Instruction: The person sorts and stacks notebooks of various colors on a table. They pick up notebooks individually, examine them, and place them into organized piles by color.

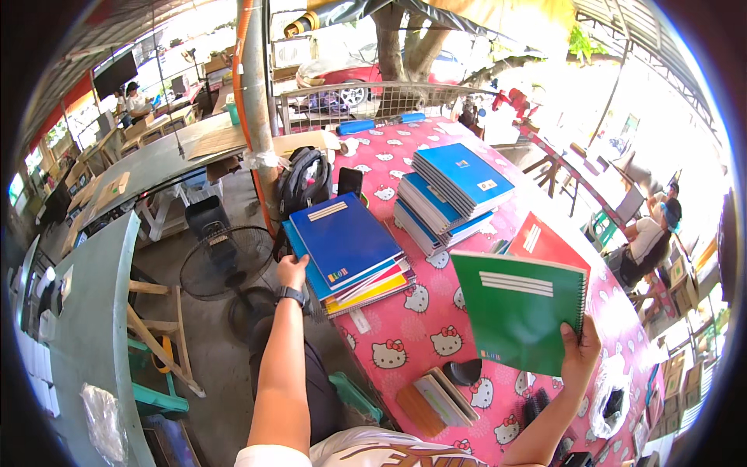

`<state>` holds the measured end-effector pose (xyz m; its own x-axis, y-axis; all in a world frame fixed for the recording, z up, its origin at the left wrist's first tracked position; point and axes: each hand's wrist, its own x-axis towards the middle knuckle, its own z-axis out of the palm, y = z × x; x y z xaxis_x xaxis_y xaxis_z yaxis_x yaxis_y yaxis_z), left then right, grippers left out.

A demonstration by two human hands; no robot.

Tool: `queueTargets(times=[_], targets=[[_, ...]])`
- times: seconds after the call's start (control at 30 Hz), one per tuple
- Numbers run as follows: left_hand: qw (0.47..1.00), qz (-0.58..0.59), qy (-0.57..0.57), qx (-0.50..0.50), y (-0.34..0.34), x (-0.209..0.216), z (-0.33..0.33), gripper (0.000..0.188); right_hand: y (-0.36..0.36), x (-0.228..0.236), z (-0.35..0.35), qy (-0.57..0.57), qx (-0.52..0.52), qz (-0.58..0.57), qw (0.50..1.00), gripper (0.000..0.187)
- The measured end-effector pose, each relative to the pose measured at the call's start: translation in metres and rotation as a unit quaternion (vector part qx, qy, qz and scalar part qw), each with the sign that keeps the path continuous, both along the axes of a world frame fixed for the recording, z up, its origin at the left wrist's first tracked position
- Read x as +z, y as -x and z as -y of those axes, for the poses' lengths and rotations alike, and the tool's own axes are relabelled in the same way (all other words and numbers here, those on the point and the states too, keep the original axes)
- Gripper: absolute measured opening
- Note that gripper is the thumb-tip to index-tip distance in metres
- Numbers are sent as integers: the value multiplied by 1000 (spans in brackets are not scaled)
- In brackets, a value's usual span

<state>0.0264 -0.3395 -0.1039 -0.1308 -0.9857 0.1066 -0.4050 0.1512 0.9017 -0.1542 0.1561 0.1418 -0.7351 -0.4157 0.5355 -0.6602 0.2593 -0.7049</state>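
My right hand (582, 354) grips a green spiral notebook (517, 315) by its lower right edge, thumb on the cover, raised over the table. Behind it shows a red notebook (541, 241), partly hidden. My left hand (293, 272), with a dark watch on its wrist, is closed on the left edge of a mixed notebook stack. A dark blue notebook (342, 237) lies on top of that stack, with yellow, pink and light blue edges below. Farther right stand piled blue notebooks (463, 183) in staggered bundles.
The table wears a pink cat-print cloth (389, 331). On it are a dark round object (463, 372), a brown-sided block (436, 401) and a plastic bag (611, 401). A backpack (306, 183) sits by a pole (257, 101). A fan (226, 265) stands left; people sit at right.
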Motion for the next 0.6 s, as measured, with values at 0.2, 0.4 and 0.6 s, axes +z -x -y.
queueTargets(times=[0.2,0.4,0.6], targets=[[995,25,91,18,-35,22,16,22,14,-24,22,-28,9,40,999,11],[994,102,36,-15,-15,42,1,25,10,-36,47,-44,15,38,998,13],[962,74,252,68,-22,156,-5,24,16,-45,29,-40,-3,36,999,14]])
